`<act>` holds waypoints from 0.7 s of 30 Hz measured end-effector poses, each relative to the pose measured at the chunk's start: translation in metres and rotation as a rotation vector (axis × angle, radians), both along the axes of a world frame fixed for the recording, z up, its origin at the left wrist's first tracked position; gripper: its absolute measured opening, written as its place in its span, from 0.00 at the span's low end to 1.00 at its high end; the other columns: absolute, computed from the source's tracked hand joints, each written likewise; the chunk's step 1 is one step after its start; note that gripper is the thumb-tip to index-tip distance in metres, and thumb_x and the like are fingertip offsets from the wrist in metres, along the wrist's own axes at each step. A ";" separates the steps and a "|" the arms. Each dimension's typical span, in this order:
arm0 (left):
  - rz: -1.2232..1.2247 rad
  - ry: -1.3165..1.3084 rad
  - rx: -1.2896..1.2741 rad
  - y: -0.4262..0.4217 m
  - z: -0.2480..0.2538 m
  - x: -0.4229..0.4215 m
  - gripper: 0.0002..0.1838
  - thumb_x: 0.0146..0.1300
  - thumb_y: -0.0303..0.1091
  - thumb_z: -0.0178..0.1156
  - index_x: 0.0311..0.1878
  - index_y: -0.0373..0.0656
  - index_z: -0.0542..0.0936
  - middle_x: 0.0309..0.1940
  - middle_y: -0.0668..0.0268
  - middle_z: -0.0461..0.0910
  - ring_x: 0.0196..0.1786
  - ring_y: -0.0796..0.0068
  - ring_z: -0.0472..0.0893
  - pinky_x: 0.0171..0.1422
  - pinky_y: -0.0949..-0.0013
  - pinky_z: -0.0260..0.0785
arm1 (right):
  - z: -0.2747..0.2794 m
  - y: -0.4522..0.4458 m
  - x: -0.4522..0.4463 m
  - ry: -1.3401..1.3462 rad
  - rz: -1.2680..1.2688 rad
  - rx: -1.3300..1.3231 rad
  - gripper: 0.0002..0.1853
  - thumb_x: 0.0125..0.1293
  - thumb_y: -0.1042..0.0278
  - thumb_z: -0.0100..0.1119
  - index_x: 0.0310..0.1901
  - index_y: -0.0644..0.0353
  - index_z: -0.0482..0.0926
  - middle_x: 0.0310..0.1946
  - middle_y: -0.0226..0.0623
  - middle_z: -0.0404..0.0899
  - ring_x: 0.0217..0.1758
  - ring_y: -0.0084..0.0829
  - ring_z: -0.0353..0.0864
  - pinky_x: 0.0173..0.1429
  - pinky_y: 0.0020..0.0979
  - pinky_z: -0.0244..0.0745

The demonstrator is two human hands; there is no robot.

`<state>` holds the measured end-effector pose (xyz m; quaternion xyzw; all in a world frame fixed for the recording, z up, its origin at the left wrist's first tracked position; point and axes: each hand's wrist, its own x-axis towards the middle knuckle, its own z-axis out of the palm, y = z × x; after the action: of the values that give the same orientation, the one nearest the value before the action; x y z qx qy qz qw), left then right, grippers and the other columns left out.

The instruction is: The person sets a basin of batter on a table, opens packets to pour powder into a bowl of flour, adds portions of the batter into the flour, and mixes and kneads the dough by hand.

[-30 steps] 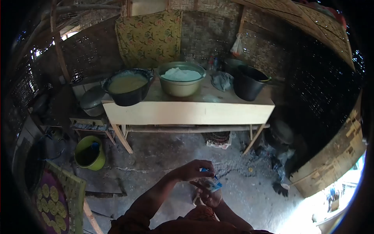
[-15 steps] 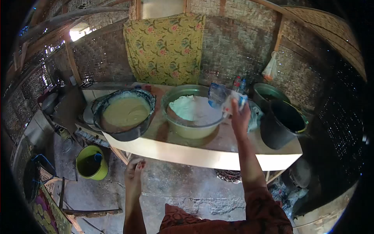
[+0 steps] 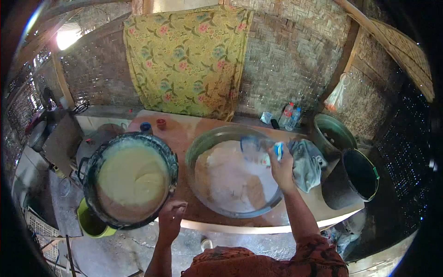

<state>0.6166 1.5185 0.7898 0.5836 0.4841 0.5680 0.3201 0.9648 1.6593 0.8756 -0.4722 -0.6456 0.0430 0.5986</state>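
Blue-printed plastic packet — pinched in the right hand — hangs above the powder-filled basin; the left hand curls closed beside the dark pot.

Clear-and-blue packet, blurred, in the right hand above white powder

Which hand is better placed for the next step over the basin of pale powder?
Right, most likely: the right hand grips the clear-and-blue packet above the right side of the basin. The left hand is beside the black pot, farther from the powder.
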 end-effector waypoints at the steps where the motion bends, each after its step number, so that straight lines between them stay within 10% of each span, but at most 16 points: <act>1: -0.009 -0.004 -0.007 0.016 0.006 0.005 0.09 0.65 0.32 0.58 0.42 0.36 0.81 0.38 0.59 0.81 0.44 0.65 0.80 0.52 0.65 0.71 | -0.004 0.001 0.003 -0.085 -0.017 0.043 0.13 0.67 0.62 0.63 0.39 0.65 0.76 0.23 0.35 0.76 0.21 0.23 0.76 0.22 0.27 0.71; 21: 0.137 0.109 0.420 0.099 0.126 0.096 0.09 0.57 0.23 0.63 0.42 0.39 0.81 0.43 0.59 0.77 0.49 0.63 0.76 0.56 0.64 0.68 | 0.002 0.030 0.033 0.086 0.125 -0.312 0.14 0.67 0.63 0.64 0.42 0.67 0.77 0.24 0.38 0.79 0.26 0.26 0.79 0.31 0.32 0.74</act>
<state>0.7122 1.6175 0.9158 0.6332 0.4102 0.6442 0.1256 0.9981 1.6894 0.8779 -0.5162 -0.6331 0.2000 0.5410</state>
